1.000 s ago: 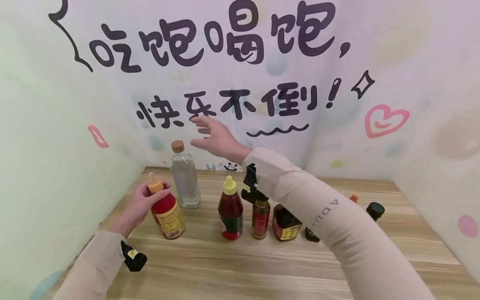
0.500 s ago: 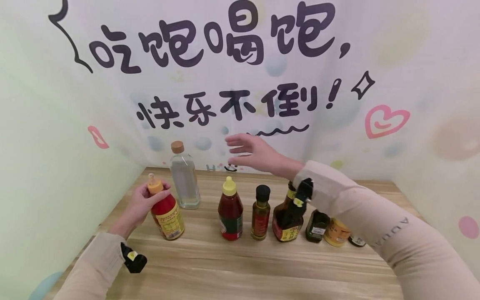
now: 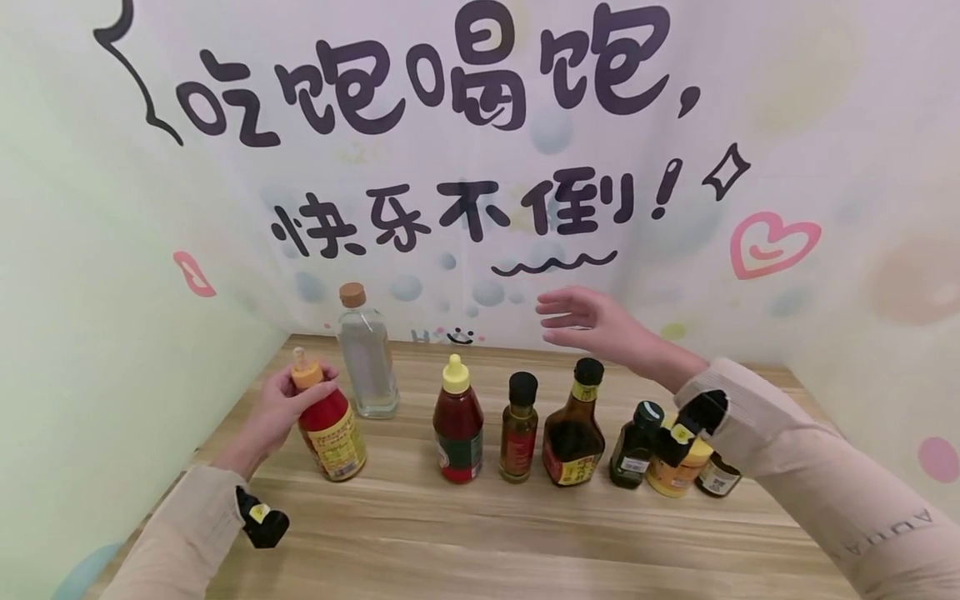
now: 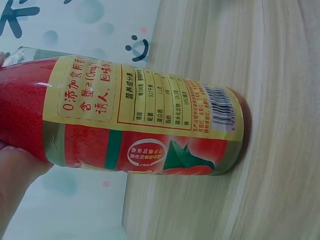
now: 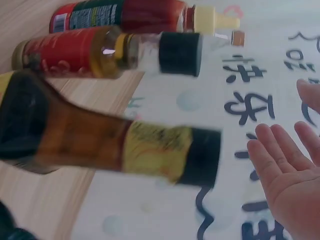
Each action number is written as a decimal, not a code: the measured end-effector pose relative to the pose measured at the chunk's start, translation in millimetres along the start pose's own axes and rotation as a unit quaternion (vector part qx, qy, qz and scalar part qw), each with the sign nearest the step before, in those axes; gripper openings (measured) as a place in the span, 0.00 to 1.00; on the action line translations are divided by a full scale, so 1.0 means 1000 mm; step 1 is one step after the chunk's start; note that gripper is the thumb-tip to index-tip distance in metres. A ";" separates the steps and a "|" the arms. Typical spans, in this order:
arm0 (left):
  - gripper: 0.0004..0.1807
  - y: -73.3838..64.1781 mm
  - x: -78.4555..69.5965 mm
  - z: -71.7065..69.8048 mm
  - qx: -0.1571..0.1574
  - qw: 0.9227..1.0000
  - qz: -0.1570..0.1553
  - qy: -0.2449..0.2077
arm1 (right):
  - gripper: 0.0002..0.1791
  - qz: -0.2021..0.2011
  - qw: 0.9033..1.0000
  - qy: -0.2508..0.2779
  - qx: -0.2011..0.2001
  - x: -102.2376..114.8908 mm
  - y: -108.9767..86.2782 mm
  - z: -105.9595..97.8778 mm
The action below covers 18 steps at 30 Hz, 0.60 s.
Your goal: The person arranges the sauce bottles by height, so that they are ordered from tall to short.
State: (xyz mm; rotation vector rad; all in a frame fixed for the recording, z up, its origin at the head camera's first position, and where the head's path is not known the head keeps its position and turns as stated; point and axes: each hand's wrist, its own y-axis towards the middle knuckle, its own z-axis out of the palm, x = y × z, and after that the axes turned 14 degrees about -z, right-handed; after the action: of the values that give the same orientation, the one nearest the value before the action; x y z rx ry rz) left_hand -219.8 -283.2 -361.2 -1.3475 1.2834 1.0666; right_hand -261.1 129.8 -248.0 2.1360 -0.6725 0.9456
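Observation:
At the left of the table, my left hand (image 3: 279, 408) grips a red sauce squeeze bottle (image 3: 336, 446) near its shoulder, just under the orange cap. The bottle stands upright on the wood; its yellow label (image 4: 150, 100) and base fill the left wrist view. My right hand (image 3: 607, 327) hovers in the air, fingers extended and holding nothing. Below it is a brown glass sauce bottle (image 3: 573, 442) with a black cap, whose neck (image 5: 90, 135) crosses the right wrist view, apart from the right hand (image 5: 292, 190).
A clear bottle (image 3: 367, 362) with a brown cap stands behind the held one. Rightward come a yellow-capped sauce bottle (image 3: 459, 433), a slim black-capped bottle (image 3: 518, 437), a small dark bottle (image 3: 632, 450), a yellow-lidded jar (image 3: 675, 475) and another jar (image 3: 718, 479). A printed backdrop (image 3: 480, 150) rises behind.
My right hand has moved right and down, from near the clear bottle to above the brown bottle, uncovering the right-hand bottles and jars. The left hand keeps its grip on the red bottle.

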 end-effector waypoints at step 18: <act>0.09 -0.002 -0.002 0.002 0.009 1.000 -0.001 -0.019 | 0.28 0.037 0.999 -0.023 0.003 -0.044 -0.060 -0.003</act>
State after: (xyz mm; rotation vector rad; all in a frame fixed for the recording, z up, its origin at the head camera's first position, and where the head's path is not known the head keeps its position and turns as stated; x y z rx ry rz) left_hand -217.6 -281.3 -359.5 -1.3088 1.2606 1.0709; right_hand -247.7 176.9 -303.6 2.1567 -0.7768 0.9408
